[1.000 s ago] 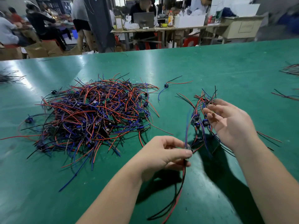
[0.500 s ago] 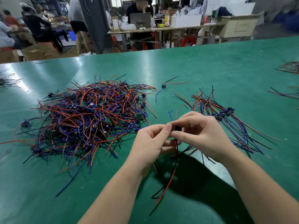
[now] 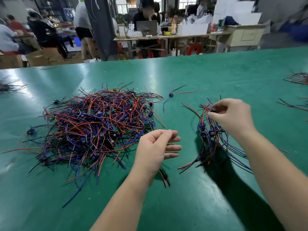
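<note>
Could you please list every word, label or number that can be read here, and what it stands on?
No text can be read.
Label on the brown box: too blurred.
Label on the bottle: too blurred.
Mark on the laptop lid: too small.
The black part pinched by the right hand: no marking shows.

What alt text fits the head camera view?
A person's right hand pinches a small black part over a small wire bundle on a green table. The left hand hovers open beside a large tangled pile of red, blue and black wires.
</note>
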Available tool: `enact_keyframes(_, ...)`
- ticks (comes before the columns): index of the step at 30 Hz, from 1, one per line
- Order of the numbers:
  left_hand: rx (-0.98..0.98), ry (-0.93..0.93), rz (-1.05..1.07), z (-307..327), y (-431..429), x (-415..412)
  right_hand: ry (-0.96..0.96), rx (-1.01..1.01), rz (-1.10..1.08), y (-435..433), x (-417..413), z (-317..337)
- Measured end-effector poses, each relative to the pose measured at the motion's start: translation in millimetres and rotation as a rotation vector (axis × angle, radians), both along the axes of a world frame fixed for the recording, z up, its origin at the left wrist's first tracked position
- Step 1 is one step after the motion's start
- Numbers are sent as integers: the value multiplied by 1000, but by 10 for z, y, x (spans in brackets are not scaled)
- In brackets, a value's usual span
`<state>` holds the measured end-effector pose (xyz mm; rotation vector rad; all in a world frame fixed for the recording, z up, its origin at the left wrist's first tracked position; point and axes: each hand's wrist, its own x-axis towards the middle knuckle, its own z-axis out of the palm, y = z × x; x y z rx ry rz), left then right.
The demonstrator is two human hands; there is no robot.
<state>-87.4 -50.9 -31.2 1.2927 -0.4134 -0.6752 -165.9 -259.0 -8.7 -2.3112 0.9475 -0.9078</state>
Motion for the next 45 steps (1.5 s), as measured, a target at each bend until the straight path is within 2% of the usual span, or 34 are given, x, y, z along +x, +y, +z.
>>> enact_keyframes(2,97,-237,91,-40,18,11,213,-22,-19,-44,46,-156)
enact_keyframes(4,261,-678,233,-89,66,82,368,-14,-18,-34,57,-267)
enact_keyframes(6,397,-1016,371,-106,123,168,425,-57,-39,-4,53,-285)
enact_keyframes(7,471,-1095,425,-110,149,212,441,-98,-49,22,52,-274)
enact_keyframes(9,686,-1146,516,-131,186,300,432,-162,-44,82,50,-242)
enact_keyframes(12,974,-1082,508,-185,262,429,276,-153,33,206,9,-222)
enact_keyframes(16,1133,-1034,351,-297,282,513,107,-134,118,433,-61,-304)
enact_keyframes(20,1183,-1037,270,-398,219,531,97,-113,206,563,-89,-419)
enact_keyframes(24,1129,-1036,337,-433,219,604,54,-108,233,578,-102,-428)
enact_keyframes(27,987,-977,424,-391,220,589,9,-125,232,582,-104,-402)
enact_keyframes(31,635,-788,584,-237,225,566,-63,-124,237,605,-100,-383)
enact_keyframes(34,309,-645,624,-131,215,477,-111,-74,256,630,-84,-379)
enact_keyframes(36,163,-666,612,-60,207,362,-148,-6,265,645,-75,-379)
enact_keyframes(38,67,-876,553,-13,194,228,-219,201,292,659,-59,-366)
enact_keyframes(41,-10,-1222,296,-35,115,-14,-434,844,465,719,-18,-275)
enact_keyframes(43,-2,-1300,104,-87,43,-153,-526,1201,574,732,-22,-224)
enact_keyframes(45,21,-1332,-2,-132,0,-229,-549,1312,655,713,-54,-209)
